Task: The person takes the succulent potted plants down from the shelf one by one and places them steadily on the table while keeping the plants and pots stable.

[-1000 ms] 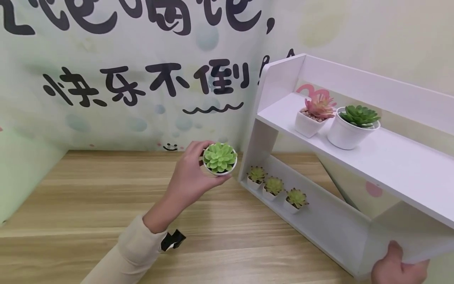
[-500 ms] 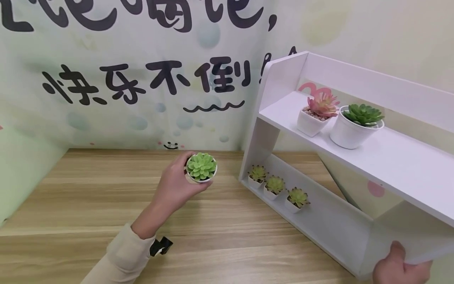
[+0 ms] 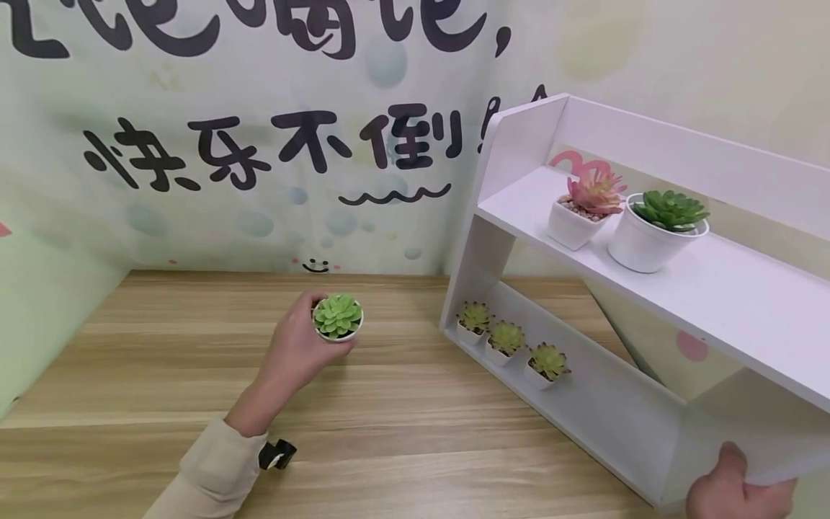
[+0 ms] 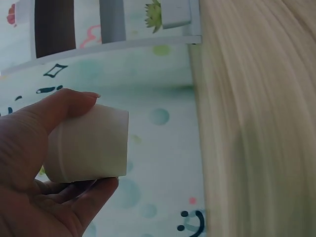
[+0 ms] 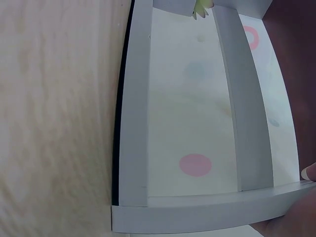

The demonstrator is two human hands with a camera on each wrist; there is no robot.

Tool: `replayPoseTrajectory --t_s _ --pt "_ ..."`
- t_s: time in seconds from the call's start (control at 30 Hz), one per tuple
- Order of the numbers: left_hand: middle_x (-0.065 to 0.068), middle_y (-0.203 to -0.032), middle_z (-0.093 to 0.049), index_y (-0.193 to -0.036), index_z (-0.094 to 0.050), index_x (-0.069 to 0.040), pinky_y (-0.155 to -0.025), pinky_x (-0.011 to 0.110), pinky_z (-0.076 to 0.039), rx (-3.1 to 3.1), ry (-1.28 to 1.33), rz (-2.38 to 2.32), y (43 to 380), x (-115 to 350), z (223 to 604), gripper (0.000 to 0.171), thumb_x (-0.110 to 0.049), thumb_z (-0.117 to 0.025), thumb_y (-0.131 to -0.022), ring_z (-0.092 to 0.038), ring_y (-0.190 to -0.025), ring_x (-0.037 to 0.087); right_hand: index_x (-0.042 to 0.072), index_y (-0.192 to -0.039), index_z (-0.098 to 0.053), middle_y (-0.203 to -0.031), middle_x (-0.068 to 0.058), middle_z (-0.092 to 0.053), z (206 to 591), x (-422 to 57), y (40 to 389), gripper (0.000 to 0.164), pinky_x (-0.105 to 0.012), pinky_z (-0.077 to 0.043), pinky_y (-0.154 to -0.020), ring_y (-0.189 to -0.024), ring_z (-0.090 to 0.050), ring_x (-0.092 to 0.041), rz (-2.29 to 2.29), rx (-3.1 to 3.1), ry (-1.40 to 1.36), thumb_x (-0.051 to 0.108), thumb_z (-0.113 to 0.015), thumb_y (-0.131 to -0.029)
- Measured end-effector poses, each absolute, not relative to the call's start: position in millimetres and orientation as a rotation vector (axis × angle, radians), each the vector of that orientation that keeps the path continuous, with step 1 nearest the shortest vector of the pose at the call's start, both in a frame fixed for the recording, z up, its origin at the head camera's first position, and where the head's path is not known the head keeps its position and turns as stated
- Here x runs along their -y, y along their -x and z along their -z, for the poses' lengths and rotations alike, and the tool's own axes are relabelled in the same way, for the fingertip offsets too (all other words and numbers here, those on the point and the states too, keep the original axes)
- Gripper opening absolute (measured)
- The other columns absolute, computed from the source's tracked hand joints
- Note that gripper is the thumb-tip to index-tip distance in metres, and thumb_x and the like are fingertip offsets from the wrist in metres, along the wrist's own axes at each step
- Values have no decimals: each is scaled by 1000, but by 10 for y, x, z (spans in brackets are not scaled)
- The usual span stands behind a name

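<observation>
My left hand (image 3: 295, 353) grips a light-green potted succulent (image 3: 338, 316) above the wooden tabletop, left of the white two-tier shelf (image 3: 746, 281). In the left wrist view the white pot (image 4: 94, 143) lies between thumb and fingers, its leaves mostly hidden. At the lower right, my right hand (image 3: 739, 490) holds the shelf's right side panel, with the thumb on the inner face. On the upper tier stand a pink succulent (image 3: 577, 213) in a square white pot and a dark-green succulent (image 3: 658, 231) in a round white one.
Three small succulents in white pots, the middle one (image 3: 504, 342) among them, stand in a row at the lower tier's left end. The wooden table (image 3: 402, 432) meets a printed wall cloth (image 3: 292, 231) at the back. A black strap (image 3: 277, 454) shows at the left cuff.
My left hand has moved left and towards me with the light-green succulent, away from the shelf. The right hand keeps its hold on the side panel.
</observation>
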State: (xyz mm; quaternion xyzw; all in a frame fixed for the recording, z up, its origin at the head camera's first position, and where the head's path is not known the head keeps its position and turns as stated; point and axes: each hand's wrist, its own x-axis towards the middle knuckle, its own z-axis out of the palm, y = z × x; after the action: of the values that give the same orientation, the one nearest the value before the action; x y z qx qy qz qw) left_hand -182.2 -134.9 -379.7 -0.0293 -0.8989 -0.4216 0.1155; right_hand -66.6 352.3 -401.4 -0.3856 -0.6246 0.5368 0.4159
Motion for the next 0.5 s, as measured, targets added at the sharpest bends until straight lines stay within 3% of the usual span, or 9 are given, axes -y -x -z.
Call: replayPoseTrajectory --t_s 0.2,0.5 --pt "24 -132 -58 -135 -47 3 -106 56 -48 2651 34 1250 1848 1432 3920 76 -15 -88 -73 -57 -125 40 28 -139 -57 -117 21 -61 4020 -3531 665 44 -17 -37 -104 -108 -54 3 -1377 1571 959 16 -52 -97" --pt "28 -136 -56 -140 -46 7 -108 59 -46 2692 5 1202 1955 1508 4107 80 -17 -87 -75 -54 -127 45 28 -136 -58 -110 23 -60 4010 -3534 668 42 -16 -39 -103 -104 -55 4 -1400 1554 955 15 -52 -96"
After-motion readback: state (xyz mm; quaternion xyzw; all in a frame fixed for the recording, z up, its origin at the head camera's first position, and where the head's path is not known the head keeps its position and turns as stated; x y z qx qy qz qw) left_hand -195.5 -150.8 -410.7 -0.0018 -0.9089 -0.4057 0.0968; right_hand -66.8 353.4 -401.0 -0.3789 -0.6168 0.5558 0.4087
